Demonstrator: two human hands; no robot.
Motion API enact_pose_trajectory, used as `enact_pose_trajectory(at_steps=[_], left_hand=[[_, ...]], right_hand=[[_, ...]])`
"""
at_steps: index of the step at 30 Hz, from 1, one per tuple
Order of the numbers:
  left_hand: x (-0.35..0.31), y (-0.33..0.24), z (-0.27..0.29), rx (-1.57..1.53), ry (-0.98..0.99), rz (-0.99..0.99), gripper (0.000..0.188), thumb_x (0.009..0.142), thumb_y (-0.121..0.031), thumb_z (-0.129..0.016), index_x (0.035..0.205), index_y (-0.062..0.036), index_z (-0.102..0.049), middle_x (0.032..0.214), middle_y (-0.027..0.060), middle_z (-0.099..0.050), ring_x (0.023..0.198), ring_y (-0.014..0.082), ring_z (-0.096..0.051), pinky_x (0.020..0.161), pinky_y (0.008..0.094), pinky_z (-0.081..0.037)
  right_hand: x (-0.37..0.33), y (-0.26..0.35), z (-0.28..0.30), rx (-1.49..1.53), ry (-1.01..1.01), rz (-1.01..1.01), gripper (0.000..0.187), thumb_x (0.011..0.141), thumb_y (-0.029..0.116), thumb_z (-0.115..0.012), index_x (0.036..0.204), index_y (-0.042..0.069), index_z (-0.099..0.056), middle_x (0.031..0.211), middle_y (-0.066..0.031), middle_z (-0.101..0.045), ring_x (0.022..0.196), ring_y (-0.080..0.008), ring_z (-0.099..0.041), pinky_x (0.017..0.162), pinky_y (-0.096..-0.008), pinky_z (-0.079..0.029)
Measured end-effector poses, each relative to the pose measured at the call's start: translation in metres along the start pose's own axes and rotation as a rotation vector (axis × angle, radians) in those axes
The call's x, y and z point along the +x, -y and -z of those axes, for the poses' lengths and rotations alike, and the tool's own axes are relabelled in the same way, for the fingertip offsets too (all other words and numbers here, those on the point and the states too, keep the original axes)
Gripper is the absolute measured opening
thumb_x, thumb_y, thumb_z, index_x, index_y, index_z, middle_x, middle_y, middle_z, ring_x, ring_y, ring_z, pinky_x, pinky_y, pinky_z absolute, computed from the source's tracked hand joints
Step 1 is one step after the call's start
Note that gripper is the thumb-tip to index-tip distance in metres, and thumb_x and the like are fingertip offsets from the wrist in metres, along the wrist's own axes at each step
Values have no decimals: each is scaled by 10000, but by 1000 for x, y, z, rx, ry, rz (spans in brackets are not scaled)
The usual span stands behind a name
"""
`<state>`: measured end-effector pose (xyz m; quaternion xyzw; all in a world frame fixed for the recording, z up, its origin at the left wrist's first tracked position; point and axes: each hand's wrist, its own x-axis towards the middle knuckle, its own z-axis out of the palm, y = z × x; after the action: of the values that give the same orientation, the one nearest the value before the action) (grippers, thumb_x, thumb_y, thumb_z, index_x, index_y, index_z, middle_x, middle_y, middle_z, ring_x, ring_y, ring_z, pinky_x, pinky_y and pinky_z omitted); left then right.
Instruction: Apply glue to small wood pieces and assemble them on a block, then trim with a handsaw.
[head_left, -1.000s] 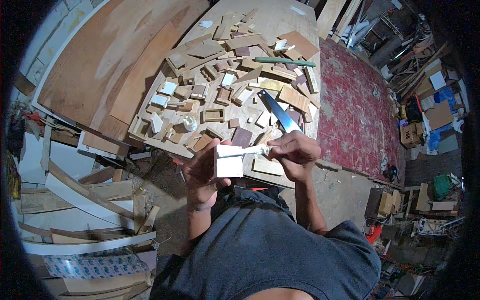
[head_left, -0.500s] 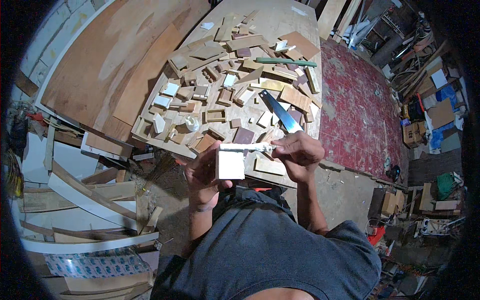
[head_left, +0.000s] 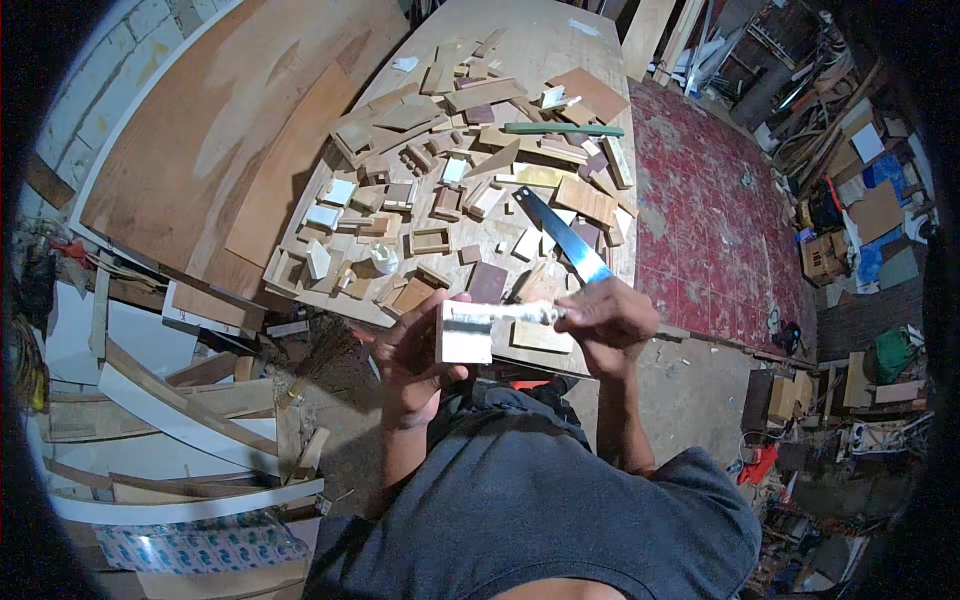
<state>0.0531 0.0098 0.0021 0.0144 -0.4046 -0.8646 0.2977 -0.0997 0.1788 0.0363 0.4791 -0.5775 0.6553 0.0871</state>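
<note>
My left hand (head_left: 408,368) grips a small squarish wooden block (head_left: 465,347) with a white face, thumb at its lower edge and fingers behind its left side. Between the fingertips of my right hand (head_left: 615,325) is the end of a slim stick coated in lumpy white stuff (head_left: 515,312); motion smears it. The stick lies level across the block's upper edge, and a dark shadow band falls on the white face below. Just beyond my right hand, a shiny saw blade (head_left: 568,240) rests on the workbench (head_left: 560,45).
Small wooden boxes (head_left: 431,240), offcuts and a green strip (head_left: 565,129) crowd the bench, along with a small white tub (head_left: 383,259). Large plywood sheets (head_left: 190,130) lean at the left. Boards (head_left: 180,400) are piled at the lower left; red flooring (head_left: 700,200) lies right.
My right hand has shifted a little to the right, drawing the white-coated stick along the block's upper edge. A shadow band now crosses the block's face. My left hand keeps its hold.
</note>
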Motion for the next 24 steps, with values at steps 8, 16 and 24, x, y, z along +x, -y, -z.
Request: enact_pose_trajectory(at_steps=[8, 16, 24], left_hand=[[-2, 1, 7, 94, 37, -66, 778, 604, -30, -861, 1297, 42, -516, 1242, 213, -600, 1165, 260, -584, 1015, 401, -445], [-5, 0, 8, 58, 9, -43, 755, 604, -28, -862, 1283, 30, -538, 1233, 176, -616, 1143, 236, -596, 1001, 388, -458], [1, -4, 5, 12, -35, 5, 786, 621, 0, -839, 1325, 34, -493, 1266, 207, -587, 1184, 256, -571, 1029, 401, -432]], right_hand=[[0, 9, -10, -78, 6, -76, 131, 674, -18, -786, 751, 26, -690, 725, -111, -691, 713, -195, -695, 637, -272, -536], [-3, 9, -12, 15, 90, -66, 180, 631, -82, -771, 764, 16, -698, 781, -140, -703, 731, -211, -699, 659, -279, -545], [-2, 4, -8, 59, 72, -63, 176, 634, -98, -752, 759, 11, -692, 770, -139, -692, 704, -203, -686, 629, -285, -541]])
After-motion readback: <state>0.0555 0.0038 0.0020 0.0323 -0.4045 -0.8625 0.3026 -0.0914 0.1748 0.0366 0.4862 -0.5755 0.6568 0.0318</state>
